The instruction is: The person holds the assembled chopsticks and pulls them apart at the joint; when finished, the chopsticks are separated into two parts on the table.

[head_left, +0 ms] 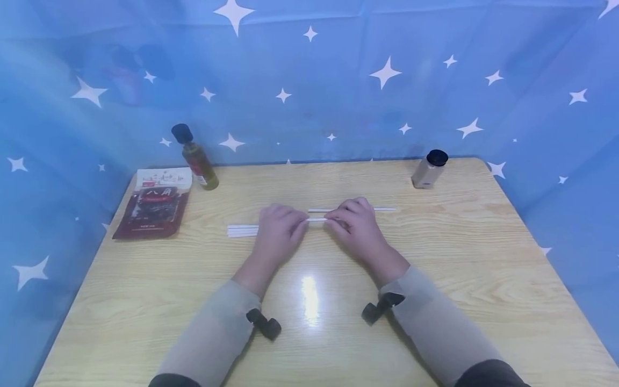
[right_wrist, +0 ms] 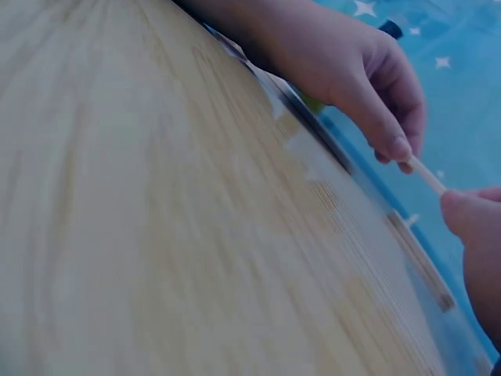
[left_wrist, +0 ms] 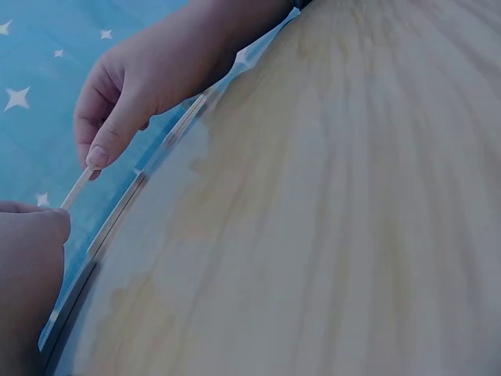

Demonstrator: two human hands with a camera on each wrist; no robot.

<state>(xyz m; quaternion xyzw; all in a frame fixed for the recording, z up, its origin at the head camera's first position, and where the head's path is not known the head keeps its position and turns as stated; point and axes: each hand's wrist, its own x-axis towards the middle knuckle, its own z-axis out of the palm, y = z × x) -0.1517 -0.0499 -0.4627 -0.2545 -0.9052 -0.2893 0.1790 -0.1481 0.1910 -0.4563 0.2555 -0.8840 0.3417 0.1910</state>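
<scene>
In the head view, my left hand (head_left: 279, 230) and right hand (head_left: 357, 224) face each other near the table's middle. Between them runs a thin pale stick (head_left: 316, 219), each hand pinching it between thumb and fingers. A short length shows between the fingertips; the rest is hidden by the hands. The left wrist view shows this stick (left_wrist: 77, 188) held off the tabletop. Another thin stick (head_left: 385, 209) lies just behind my right hand, partly covered by it. Several more sticks (head_left: 242, 231) lie side by side to the left of my left hand.
A red-brown packet (head_left: 155, 209) lies at the table's (head_left: 309, 349) back left. Beside it stands a dark-capped bottle (head_left: 200, 166) with a greenish body. A small black-lidded jar (head_left: 427, 171) stands at the back right. A blue star-patterned cloth (head_left: 329, 80) hangs behind.
</scene>
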